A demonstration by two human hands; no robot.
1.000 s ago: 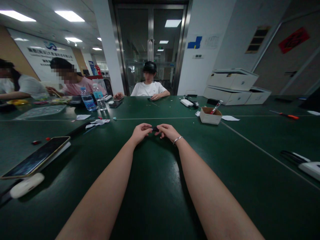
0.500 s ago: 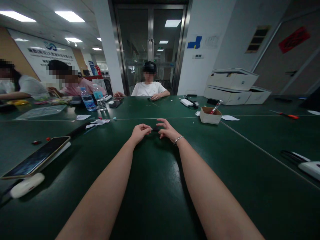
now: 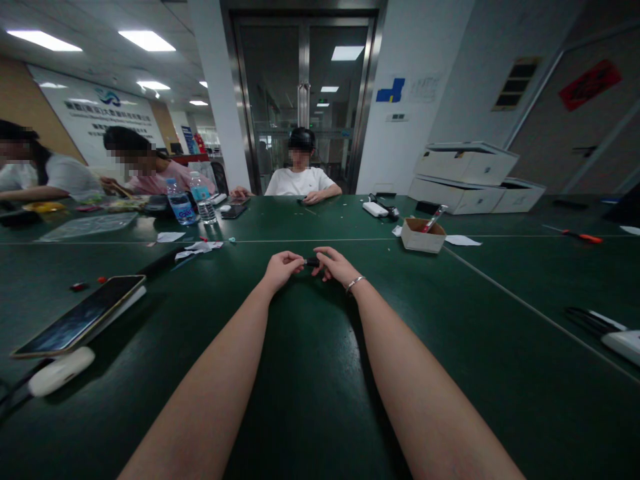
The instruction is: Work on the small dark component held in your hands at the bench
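Note:
Over the green table (image 3: pixel 310 320), both hands meet around a small black piece with a silvery end (image 3: pixel 312 262); its exact kind is too small to make out. My left hand (image 3: pixel 283 270) pinches the silvery end between thumb and fingertips. At the other side, my right hand (image 3: pixel 339 267), with a silver bracelet at the wrist, has its fingers bent round the black end. Part of the piece is hidden by the fingers.
To the left lie a phone (image 3: pixel 83 313), a white rounded device (image 3: pixel 63 371) and paper scraps (image 3: pixel 200 248). Two water bottles (image 3: pixel 181 203) stand beyond. An open small box (image 3: pixel 423 237) and a screwdriver (image 3: pixel 575 235) are at the right. A person (image 3: pixel 303 180) sits opposite.
The fingers of my right hand, more spread before, have curled in onto the black piece. My left hand keeps its pinch. The whole view has shifted slightly.

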